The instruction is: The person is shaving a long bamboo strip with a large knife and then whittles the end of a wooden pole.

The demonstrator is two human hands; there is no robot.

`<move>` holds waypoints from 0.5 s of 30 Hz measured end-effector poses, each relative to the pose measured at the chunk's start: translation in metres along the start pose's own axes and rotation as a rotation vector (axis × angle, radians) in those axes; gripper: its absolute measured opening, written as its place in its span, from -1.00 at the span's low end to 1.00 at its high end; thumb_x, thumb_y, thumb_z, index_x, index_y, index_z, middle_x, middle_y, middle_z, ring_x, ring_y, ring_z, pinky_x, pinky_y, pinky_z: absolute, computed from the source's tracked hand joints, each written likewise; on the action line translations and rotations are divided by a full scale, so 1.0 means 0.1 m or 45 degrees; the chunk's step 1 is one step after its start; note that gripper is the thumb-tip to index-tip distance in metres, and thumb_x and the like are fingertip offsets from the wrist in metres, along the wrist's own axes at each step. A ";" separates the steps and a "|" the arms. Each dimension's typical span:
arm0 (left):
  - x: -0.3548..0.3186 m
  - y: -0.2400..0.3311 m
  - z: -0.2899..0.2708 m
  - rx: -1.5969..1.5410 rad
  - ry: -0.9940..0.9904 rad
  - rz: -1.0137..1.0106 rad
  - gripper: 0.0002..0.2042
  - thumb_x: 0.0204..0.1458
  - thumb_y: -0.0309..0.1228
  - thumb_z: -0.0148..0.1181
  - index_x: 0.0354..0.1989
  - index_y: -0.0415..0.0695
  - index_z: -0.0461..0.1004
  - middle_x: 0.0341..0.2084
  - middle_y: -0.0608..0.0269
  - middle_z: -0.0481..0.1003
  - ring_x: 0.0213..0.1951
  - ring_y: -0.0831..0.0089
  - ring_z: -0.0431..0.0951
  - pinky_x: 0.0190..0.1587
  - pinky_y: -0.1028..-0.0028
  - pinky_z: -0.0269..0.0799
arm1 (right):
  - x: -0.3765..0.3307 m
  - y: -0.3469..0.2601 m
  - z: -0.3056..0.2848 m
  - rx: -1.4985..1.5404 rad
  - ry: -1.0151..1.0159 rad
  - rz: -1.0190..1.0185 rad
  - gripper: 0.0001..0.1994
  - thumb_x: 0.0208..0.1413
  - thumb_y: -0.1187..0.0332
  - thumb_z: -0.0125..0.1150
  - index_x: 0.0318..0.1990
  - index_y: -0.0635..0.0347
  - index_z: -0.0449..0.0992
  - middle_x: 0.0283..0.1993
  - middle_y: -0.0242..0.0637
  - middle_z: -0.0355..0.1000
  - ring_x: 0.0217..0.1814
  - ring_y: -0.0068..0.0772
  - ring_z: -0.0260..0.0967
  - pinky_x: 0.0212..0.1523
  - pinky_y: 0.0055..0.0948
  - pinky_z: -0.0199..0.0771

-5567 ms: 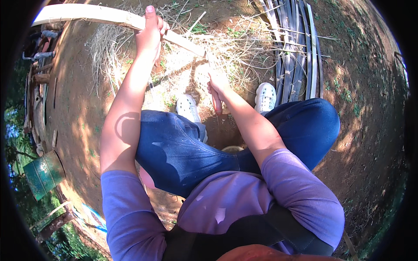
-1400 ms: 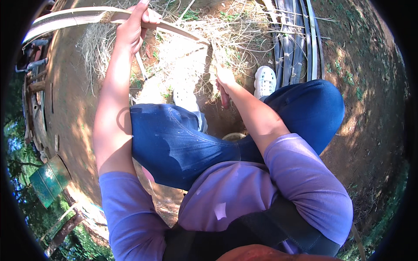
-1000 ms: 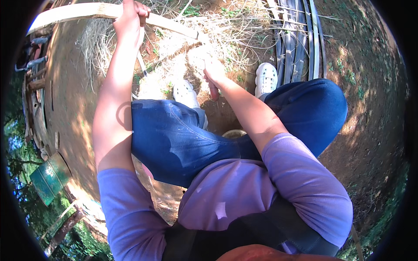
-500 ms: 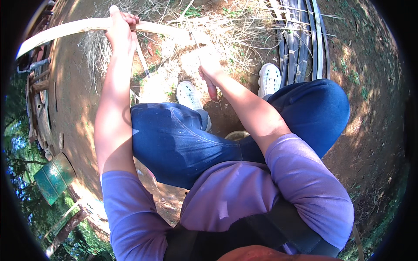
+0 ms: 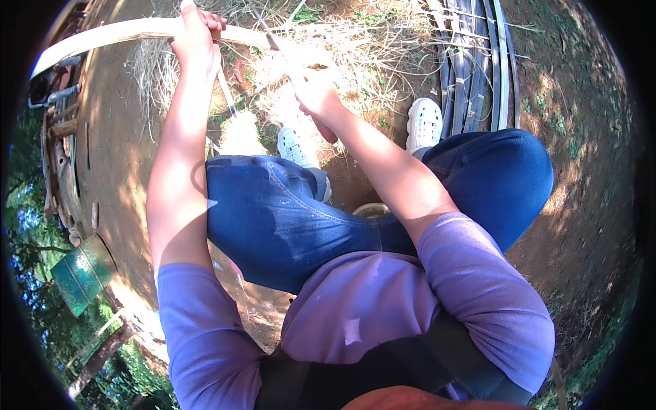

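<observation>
My left hand (image 5: 196,39) is closed round a long, pale bamboo-like strip (image 5: 113,33), which runs from the far left toward the middle. A knife is in my right hand (image 5: 318,96), its handle (image 5: 325,130) showing below the fist. From that fist the thin blade (image 5: 268,31) slants up and left, crossing the strip to the right of my left hand. Whether its edge bites into the strip cannot be made out. Strong glare washes out the right end of the strip.
Thin pale shavings (image 5: 383,51) litter the ground beyond my white shoes (image 5: 424,123). Long dark strips (image 5: 482,65) lie at the far right. Between my legs shows a round container's rim (image 5: 371,210). A green panel (image 5: 83,275) and stacked wood (image 5: 63,128) are at the left.
My right hand has shifted a little left with the knife, and the blade now leans further left, nearer my left hand. My left hand, still on the strip, has moved slightly right and away.
</observation>
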State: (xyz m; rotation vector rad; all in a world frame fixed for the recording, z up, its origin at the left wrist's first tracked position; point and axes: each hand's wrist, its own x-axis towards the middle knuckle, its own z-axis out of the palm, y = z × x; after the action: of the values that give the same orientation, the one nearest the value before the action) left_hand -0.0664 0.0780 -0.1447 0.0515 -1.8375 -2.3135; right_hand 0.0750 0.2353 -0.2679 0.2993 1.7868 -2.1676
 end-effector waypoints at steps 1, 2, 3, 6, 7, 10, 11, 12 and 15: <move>-0.03 -0.02 0.09 0.029 -0.036 0.031 -0.60 0.30 -0.25 -0.10 -0.63 -0.08 0.15 -0.71 0.29 0.20 -0.58 0.42 0.28 -0.26 0.25 0.39 | -0.01 0.13 -0.03 -0.112 0.078 -0.084 -0.58 0.28 0.04 -0.10 -0.47 0.17 0.37 -0.67 -0.38 0.27 -0.69 -0.54 0.23 -0.63 -0.42 0.31; -0.06 -0.03 0.15 0.058 -0.037 0.038 -0.60 0.30 -0.25 -0.10 -0.63 -0.08 0.15 -0.71 0.29 0.20 -0.58 0.42 0.28 -0.26 0.26 0.39 | 0.01 0.27 -0.06 -0.221 0.144 -0.184 -0.58 0.29 0.03 -0.11 -0.47 0.16 0.36 -0.68 -0.38 0.26 -0.69 -0.55 0.22 -0.64 -0.43 0.30; -0.10 -0.03 0.20 0.086 -0.039 0.046 -0.60 0.30 -0.25 -0.10 -0.63 -0.08 0.16 -0.71 0.29 0.20 -0.58 0.42 0.28 -0.26 0.26 0.40 | 0.02 0.40 -0.14 -0.262 0.166 -0.161 -0.58 0.29 0.03 -0.12 -0.48 0.15 0.35 -0.68 -0.38 0.25 -0.69 -0.55 0.22 -0.65 -0.44 0.29; -0.04 0.01 0.23 0.089 -0.046 0.060 -0.61 0.29 -0.25 -0.10 -0.62 -0.10 0.18 -0.71 0.30 0.21 -0.59 0.43 0.28 -0.27 0.28 0.40 | 0.09 0.48 -0.38 -0.180 0.152 0.147 -0.58 0.28 0.03 -0.13 -0.49 0.14 0.33 -0.70 -0.39 0.24 -0.68 -0.54 0.23 -0.66 -0.44 0.28; 0.01 0.05 0.25 0.076 -0.054 0.086 -0.62 0.29 -0.25 -0.10 -0.62 -0.10 0.18 -0.72 0.30 0.21 -0.59 0.43 0.28 -0.26 0.28 0.39 | 0.13 0.45 -0.37 -0.075 0.154 0.301 -0.58 0.28 0.02 -0.12 -0.49 0.15 0.32 -0.71 -0.39 0.24 -0.67 -0.52 0.24 -0.65 -0.43 0.29; -0.14 0.09 0.27 0.067 -0.108 0.038 -0.62 0.29 -0.25 -0.09 -0.61 -0.10 0.19 -0.72 0.30 0.21 -0.59 0.43 0.27 -0.26 0.28 0.39 | 0.07 0.27 -0.03 0.126 0.087 -0.123 -0.66 0.27 0.11 -0.06 -0.37 0.22 0.40 -0.62 -0.27 0.33 -0.64 -0.49 0.28 -0.59 -0.42 0.34; -0.30 0.26 0.34 0.083 -0.149 0.018 -0.63 0.29 -0.26 -0.09 -0.61 -0.10 0.20 -0.72 0.29 0.22 -0.59 0.43 0.27 -0.26 0.28 0.39 | 0.08 0.16 0.00 -0.004 0.068 -0.217 -0.67 0.27 0.12 -0.05 -0.34 0.23 0.41 -0.60 -0.26 0.34 -0.64 -0.48 0.28 -0.59 -0.42 0.35; -0.20 0.15 0.27 0.093 -0.092 0.059 -0.63 0.29 -0.26 -0.09 -0.61 -0.10 0.20 -0.72 0.29 0.22 -0.59 0.43 0.27 -0.25 0.29 0.39 | 0.09 0.05 0.02 -0.134 0.049 -0.312 -0.67 0.27 0.13 -0.04 -0.32 0.23 0.42 -0.58 -0.25 0.36 -0.63 -0.47 0.29 -0.58 -0.42 0.35; -0.17 0.06 0.42 0.152 -0.034 0.073 -0.62 0.29 -0.26 -0.10 -0.62 -0.09 0.19 -0.71 0.29 0.22 -0.59 0.43 0.27 -0.25 0.30 0.39 | 0.23 0.73 -0.13 -0.465 0.444 -0.541 -0.75 0.26 0.21 -0.08 -0.25 0.20 0.43 -0.54 -0.36 0.40 -0.47 -0.39 0.38 -0.46 -0.34 0.40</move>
State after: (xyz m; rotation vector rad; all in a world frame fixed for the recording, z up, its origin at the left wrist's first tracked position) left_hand -0.0554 0.1202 -0.1304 -0.0153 -1.9613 -2.1755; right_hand 0.0801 0.2332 -0.3455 0.2353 2.5992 -2.0779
